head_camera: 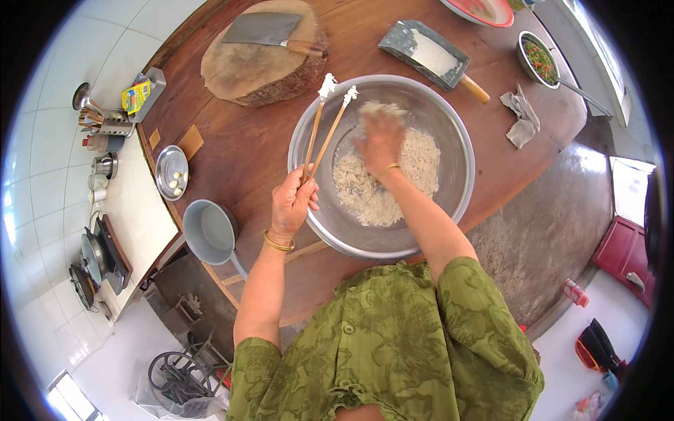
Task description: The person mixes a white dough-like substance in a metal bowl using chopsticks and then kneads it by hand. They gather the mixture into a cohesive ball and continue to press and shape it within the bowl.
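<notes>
A large metal basin (458,200) stands on the wooden table before me, with crumbly, moist flour dough (368,197) spread over its bottom. My right hand (383,139) is inside the basin, fingers spread and blurred, at the upper part of the dough; some dough lies at its fingertips. Whether it grips any cannot be told. My left hand (295,197) is closed around a pair of wooden chopsticks (325,142) at the basin's left rim. The chopsticks point away from me, and white paste clings to their far tips.
Left of the basin are a grey saucepan (209,231) and a metal plate (165,163) with several pale pieces. Beyond lie a cleaver (263,29) on a round chopping block (237,68) and a scoop (400,44) of flour. A cloth (521,118) and a bowl of chopped vegetables (539,60) are at right.
</notes>
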### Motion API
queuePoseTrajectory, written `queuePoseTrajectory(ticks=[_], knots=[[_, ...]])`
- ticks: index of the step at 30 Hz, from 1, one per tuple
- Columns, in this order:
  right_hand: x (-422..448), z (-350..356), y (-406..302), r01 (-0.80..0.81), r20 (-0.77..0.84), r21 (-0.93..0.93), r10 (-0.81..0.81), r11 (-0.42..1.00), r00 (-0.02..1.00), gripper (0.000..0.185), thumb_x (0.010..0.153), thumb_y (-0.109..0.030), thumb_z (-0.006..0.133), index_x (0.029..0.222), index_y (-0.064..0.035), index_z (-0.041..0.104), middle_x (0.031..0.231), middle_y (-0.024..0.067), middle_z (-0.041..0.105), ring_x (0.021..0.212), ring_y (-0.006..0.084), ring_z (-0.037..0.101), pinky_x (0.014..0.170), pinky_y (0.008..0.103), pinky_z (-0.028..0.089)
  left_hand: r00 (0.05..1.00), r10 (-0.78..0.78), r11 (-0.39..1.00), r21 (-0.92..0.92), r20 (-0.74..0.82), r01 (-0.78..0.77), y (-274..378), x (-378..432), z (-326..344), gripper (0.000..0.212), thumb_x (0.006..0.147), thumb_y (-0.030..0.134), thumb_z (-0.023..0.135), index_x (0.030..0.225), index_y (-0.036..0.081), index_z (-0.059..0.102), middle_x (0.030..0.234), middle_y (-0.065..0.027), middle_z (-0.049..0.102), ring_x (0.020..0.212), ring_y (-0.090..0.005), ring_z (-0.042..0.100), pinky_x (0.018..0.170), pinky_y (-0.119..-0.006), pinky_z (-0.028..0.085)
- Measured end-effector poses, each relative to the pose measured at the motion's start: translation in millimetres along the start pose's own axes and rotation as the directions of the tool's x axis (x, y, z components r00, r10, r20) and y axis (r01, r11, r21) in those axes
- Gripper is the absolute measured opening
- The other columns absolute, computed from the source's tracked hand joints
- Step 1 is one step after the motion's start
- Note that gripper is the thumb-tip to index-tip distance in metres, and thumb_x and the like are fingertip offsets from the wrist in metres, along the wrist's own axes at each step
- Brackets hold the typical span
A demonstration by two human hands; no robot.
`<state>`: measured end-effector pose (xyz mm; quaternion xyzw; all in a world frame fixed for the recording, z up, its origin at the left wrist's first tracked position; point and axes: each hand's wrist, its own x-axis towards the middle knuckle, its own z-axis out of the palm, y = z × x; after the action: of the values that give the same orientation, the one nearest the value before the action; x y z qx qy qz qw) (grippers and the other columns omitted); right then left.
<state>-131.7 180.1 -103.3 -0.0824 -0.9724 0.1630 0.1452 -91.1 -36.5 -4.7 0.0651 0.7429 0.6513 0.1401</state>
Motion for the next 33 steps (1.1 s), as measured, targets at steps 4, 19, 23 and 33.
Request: queuePoseTrajectory(ticks=[4, 19, 23, 33], knots=[[-45.5, -32.9, -43.7, 0.488, 0.443, 0.174, -0.51, 0.856, 0.737, 0.052, 0.078, -0.031, 0.067, 0.125, -0.0116, 0.057, 0.135, 0.0104, 0.05, 0.132, 0.0325, 0.039, 0.11, 0.0568, 0.028, 0.998, -0.035, 0.998, 0.063, 0.049, 0.032, 3.1, -9.0, -4.2, 0.032, 0.096, 0.006, 0.054, 0.126, -0.003, 0.055, 0.081, -0.0048, 0.062, 0.064, -0.0079, 0.058, 0.053, -0.021, 0.053], [-82.0, -48.6, -23.9, 0.575, 0.437, 0.268, -0.629, 0.773, 0.643, 0.028, 0.086, -0.014, 0.052, 0.109, -0.0092, 0.067, 0.131, 0.0141, 0.053, 0.117, 0.0345, 0.048, 0.102, 0.0467, 0.04, 0.988, 0.111, 0.976, 0.175, 0.109, -0.129, -7.1, -0.1, -13.0, 0.03, 0.095, 0.004, 0.055, 0.124, -0.002, 0.058, 0.083, -0.0054, 0.064, 0.065, -0.008, 0.058, 0.055, -0.022, 0.051], [-76.8, -86.7, 4.1, 0.583, 0.643, 0.211, -0.56, 0.785, 0.522, 0.027, 0.087, -0.011, 0.052, 0.108, -0.0099, 0.068, 0.133, 0.0134, 0.053, 0.118, 0.0345, 0.048, 0.101, 0.0458, 0.039, 0.991, 0.115, 0.972, 0.2, 0.066, -0.127, -9.2, -5.3, -27.1, 0.03, 0.094, 0.005, 0.056, 0.124, -0.002, 0.058, 0.082, -0.0055, 0.064, 0.065, -0.0083, 0.059, 0.055, -0.022, 0.052], [-75.4, -11.2, -43.3, 0.544, 0.294, 0.393, -0.661, 0.742, 0.69, 0.041, 0.069, -0.014, 0.07, 0.109, -0.0078, 0.06, 0.122, 0.0162, 0.053, 0.111, 0.0359, 0.049, 0.094, 0.0479, 0.042, 0.992, 0.107, 0.978, 0.171, 0.061, -0.116, -6.2, -3.0, -16.8, 0.03, 0.095, 0.006, 0.055, 0.124, -0.003, 0.058, 0.082, -0.0054, 0.063, 0.063, -0.0074, 0.058, 0.052, -0.021, 0.052]])
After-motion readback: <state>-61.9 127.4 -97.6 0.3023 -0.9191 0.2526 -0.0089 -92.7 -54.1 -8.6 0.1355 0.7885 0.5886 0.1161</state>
